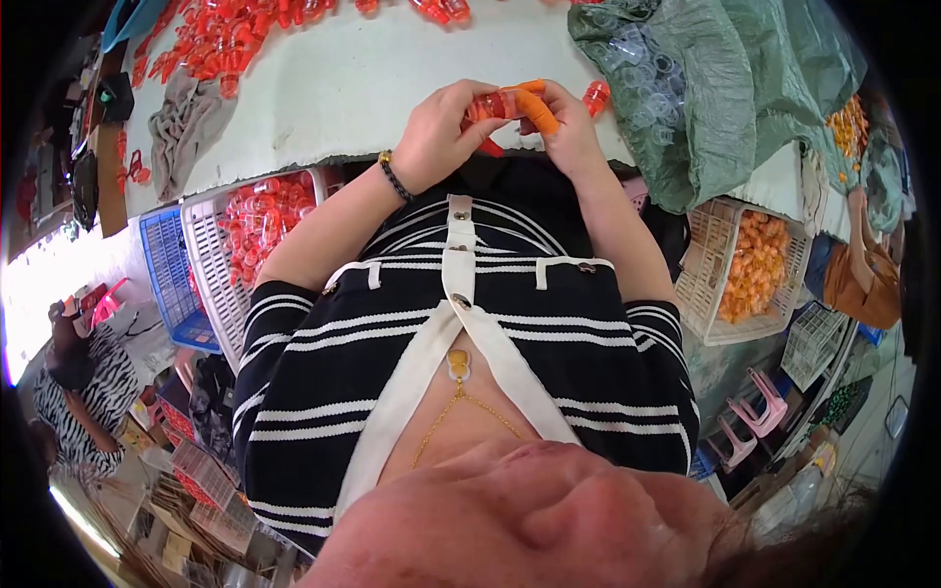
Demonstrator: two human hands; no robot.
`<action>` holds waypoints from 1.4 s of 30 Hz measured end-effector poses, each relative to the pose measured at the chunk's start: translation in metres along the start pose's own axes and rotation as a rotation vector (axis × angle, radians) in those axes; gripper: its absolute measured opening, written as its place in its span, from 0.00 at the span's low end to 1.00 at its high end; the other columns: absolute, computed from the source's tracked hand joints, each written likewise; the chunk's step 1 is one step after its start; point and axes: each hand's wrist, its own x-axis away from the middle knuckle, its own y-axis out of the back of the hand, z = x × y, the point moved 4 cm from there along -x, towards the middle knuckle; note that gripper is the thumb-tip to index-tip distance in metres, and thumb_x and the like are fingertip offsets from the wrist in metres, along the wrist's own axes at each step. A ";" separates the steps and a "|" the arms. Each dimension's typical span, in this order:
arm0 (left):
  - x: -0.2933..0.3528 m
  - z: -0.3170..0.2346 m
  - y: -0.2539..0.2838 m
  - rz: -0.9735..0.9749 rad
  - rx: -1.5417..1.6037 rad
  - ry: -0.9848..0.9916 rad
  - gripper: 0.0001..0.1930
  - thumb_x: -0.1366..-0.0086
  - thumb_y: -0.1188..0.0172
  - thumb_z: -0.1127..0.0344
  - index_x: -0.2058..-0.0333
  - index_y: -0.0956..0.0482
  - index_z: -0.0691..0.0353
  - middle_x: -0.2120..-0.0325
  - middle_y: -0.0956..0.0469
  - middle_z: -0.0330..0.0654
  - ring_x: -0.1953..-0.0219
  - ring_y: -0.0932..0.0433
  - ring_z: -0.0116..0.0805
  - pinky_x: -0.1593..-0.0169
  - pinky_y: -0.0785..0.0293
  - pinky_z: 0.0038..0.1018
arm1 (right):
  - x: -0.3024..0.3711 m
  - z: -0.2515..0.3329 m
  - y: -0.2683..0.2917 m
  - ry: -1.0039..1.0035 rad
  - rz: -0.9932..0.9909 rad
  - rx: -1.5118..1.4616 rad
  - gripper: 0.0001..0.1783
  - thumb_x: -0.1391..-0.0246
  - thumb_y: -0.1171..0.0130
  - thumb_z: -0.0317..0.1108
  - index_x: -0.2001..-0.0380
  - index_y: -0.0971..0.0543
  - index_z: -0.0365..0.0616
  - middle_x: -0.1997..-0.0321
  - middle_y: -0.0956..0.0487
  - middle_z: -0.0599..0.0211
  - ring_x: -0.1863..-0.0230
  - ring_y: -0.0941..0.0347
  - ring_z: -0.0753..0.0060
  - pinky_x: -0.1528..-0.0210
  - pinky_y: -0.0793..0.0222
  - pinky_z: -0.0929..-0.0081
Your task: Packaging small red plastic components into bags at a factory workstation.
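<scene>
Over the table's near edge, my left hand (446, 135) is closed on a small red see-through plastic piece (493, 106), rounded and bottle-like. My right hand (571, 132) meets it from the other side. Orange covers (537, 110) wrap some of the right fingers, which are bent round the piece's right end and partly hide it. A second red bit (490, 148) shows just under the left fingers; what it belongs to is hidden. Just right of my right hand, a similar red piece (596, 96) lies on the white table (363, 73).
Many red pieces (221, 44) lie heaped at the far left, near a grey cloth (186, 127). A green bag (720, 98) holds clear plastic parts (647, 78). Below the table stand a white crate (201, 245) of red pieces and another crate (701, 274) of orange ones.
</scene>
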 end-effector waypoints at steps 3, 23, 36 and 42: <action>-0.002 0.007 -0.006 0.013 0.156 0.160 0.15 0.34 0.43 0.61 0.55 0.29 0.66 0.67 0.23 0.39 0.70 0.25 0.28 0.67 0.27 0.23 | -0.001 -0.008 0.004 -0.138 0.031 -0.089 0.12 0.42 0.46 0.27 0.55 0.26 0.37 0.63 0.22 0.67 0.65 0.25 0.78 0.62 0.28 0.80; 0.006 0.056 -0.016 -0.149 1.130 1.001 0.18 0.32 0.48 0.54 0.53 0.30 0.63 0.67 0.25 0.39 0.69 0.28 0.25 0.70 0.33 0.20 | -0.037 0.025 0.099 0.152 -0.482 1.592 0.14 0.51 0.37 0.37 0.59 0.22 0.51 0.59 0.22 0.62 0.59 0.26 0.57 0.59 0.31 0.62; -0.001 0.053 -0.016 -0.148 1.030 0.938 0.21 0.35 0.45 0.52 0.55 0.29 0.66 0.73 0.26 0.37 0.76 0.29 0.24 0.75 0.35 0.19 | -0.012 0.020 -0.016 0.099 0.026 0.212 0.18 0.49 0.37 0.31 0.54 0.24 0.45 0.59 0.24 0.70 0.58 0.28 0.77 0.59 0.33 0.78; 0.001 0.056 -0.012 -0.197 0.840 0.877 0.23 0.35 0.45 0.51 0.55 0.30 0.69 0.75 0.26 0.39 0.78 0.30 0.23 0.77 0.37 0.20 | -0.011 0.028 -0.029 0.203 0.056 0.308 0.18 0.51 0.37 0.25 0.55 0.25 0.42 0.60 0.23 0.67 0.61 0.26 0.75 0.60 0.30 0.78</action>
